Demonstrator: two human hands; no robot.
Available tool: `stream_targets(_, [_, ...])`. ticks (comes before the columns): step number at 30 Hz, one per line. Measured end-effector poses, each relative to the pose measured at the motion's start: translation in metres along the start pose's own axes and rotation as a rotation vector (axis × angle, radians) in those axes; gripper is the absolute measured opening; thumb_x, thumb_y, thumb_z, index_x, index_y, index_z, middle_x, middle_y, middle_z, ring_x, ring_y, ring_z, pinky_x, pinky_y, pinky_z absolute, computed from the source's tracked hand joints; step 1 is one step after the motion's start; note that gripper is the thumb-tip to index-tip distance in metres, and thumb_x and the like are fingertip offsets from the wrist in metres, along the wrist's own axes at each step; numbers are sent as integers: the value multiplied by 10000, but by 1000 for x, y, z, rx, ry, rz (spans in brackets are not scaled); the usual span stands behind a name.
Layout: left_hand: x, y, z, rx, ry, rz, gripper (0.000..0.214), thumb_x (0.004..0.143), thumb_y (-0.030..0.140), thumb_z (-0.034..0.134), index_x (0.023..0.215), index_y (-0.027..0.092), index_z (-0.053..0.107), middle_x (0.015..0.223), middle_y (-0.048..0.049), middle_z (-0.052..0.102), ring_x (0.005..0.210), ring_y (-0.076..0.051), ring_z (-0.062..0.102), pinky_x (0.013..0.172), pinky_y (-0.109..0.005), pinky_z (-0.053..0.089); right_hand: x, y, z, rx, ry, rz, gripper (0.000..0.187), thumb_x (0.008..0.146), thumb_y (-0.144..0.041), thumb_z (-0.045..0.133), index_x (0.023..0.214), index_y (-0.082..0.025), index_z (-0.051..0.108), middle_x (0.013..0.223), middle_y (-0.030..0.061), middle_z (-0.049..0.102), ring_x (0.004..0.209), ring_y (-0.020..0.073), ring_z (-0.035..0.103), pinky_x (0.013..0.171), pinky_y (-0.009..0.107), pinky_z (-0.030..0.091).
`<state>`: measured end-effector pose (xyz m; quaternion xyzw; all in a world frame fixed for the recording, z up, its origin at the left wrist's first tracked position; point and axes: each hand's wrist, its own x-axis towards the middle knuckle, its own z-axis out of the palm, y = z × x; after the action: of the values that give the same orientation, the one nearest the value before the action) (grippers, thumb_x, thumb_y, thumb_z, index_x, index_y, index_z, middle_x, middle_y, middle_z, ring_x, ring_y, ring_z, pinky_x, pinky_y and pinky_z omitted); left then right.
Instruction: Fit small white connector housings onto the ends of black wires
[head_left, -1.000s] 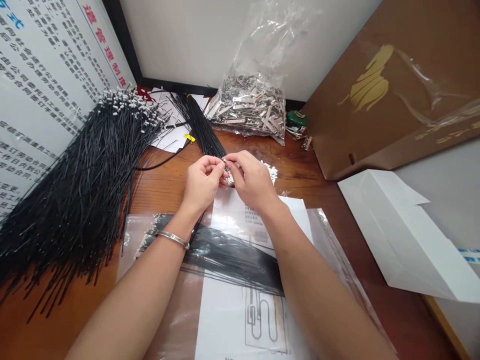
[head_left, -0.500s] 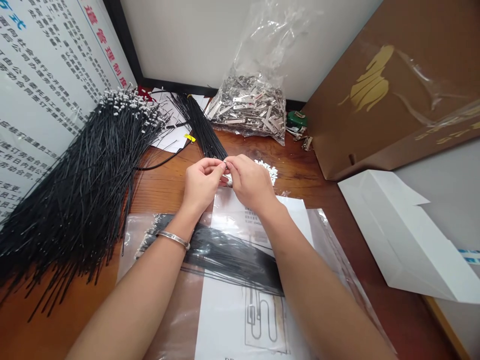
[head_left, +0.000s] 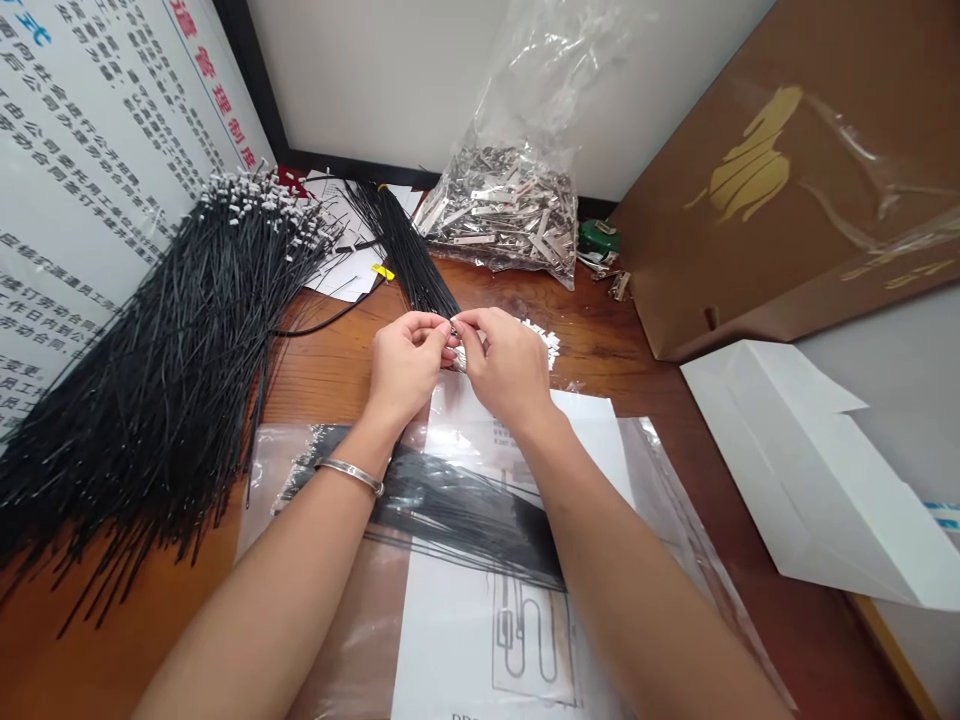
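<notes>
My left hand (head_left: 409,365) and my right hand (head_left: 504,362) meet fingertip to fingertip above the table's middle. Both are closed in a pinch on a tiny dark piece between them; the fingers cover most of it, so its kind is unclear. Right behind the fingertips lies a tied bundle of black wires (head_left: 420,265). Small white pieces (head_left: 541,342) are heaped beside my right hand, partly hidden by it. Beneath my forearms, more black wires (head_left: 465,510) with light-coloured ends lie on a clear plastic bag (head_left: 330,600) and a printed sheet (head_left: 450,630).
A big pile of black wires with white ends (head_left: 172,340) fills the left side. At the back stands a clear bag of metal strips (head_left: 502,215), beside a green tape measure (head_left: 598,237). A brown box (head_left: 690,260) and a white paper box (head_left: 810,480) are on the right.
The view has shifted slightly. Both hands stay pinched together at nearly the same spot, with only a small shift of the fingers; slightly more of the dark piece shows.
</notes>
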<state>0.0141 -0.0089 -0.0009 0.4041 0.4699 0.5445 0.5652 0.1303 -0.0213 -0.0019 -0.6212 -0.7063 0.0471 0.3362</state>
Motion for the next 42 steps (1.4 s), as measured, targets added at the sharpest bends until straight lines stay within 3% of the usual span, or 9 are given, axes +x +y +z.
stream_targets(8, [-2, 1, -1, 5, -18, 1, 76, 779, 118, 639, 704, 123, 624, 579, -3, 654, 474, -78, 590, 521, -198, 509, 0, 0, -7, -200, -82, -78, 313, 980, -271, 369, 990, -216, 677, 939, 55, 694, 674, 164, 563, 553, 305, 214])
stream_targets(19, [2, 2, -4, -64, 42, -38, 87, 742, 115, 636, 664, 132, 602, 533, 18, 622, 442, -87, 569, 479, -206, 486, 13, -21, -15, -339, -273, -107, 303, 978, -246, 373, 1009, -195, 671, 978, 85, 691, 715, 197, 612, 546, 318, 207])
stream_targets(24, [1, 4, -4, -52, 9, -13, 74, 733, 133, 665, 684, 134, 610, 553, 12, 631, 442, -82, 562, 479, -206, 489, 13, -8, -18, -367, -218, -223, 321, 986, -290, 367, 976, -199, 674, 921, 70, 687, 659, 167, 588, 521, 313, 189])
stream_targets(32, [1, 3, -3, -44, -42, -47, 102, 734, 193, 700, 715, 131, 620, 609, -11, 671, 476, -89, 588, 514, -218, 514, 10, 14, -1, -316, -38, -364, 378, 977, -209, 302, 938, -166, 676, 856, 73, 691, 606, 130, 540, 521, 305, 231])
stream_targets(42, [1, 7, -3, 22, -55, -56, 100, 769, 130, 644, 674, 124, 611, 569, 2, 632, 479, -83, 584, 510, -201, 509, 10, 21, 6, -317, -25, -411, 407, 988, -243, 303, 824, -169, 669, 717, 53, 653, 561, 126, 489, 529, 295, 210])
